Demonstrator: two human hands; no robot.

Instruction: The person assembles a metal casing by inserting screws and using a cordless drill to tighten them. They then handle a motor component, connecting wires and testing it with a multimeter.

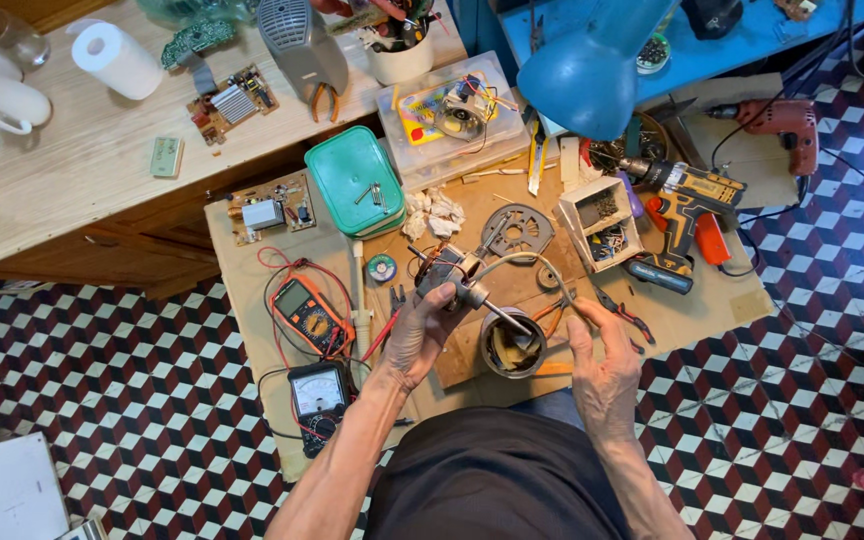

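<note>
With the left hand (418, 335) clamped on the small motor (452, 280) and the right hand's (602, 365) fingers pinching its grey cable (532, 262), a tug could tear the wiring or drop the motor into the tin (512, 345) below.

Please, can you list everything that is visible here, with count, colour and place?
motor: one, grey metal with a shaft, in the left hand
cable: one, grey, from the motor to the right hand
tin can: one, dark, between the hands
multimeters: two, orange and black, left on the low table
green box: one, above the meters
cordless drill: one, yellow-black, right
red drill: one, far right
blue lamp: one, top centre
paper roll: one, white, top left
left hand: holds the motor
right hand: touches the cable
</note>
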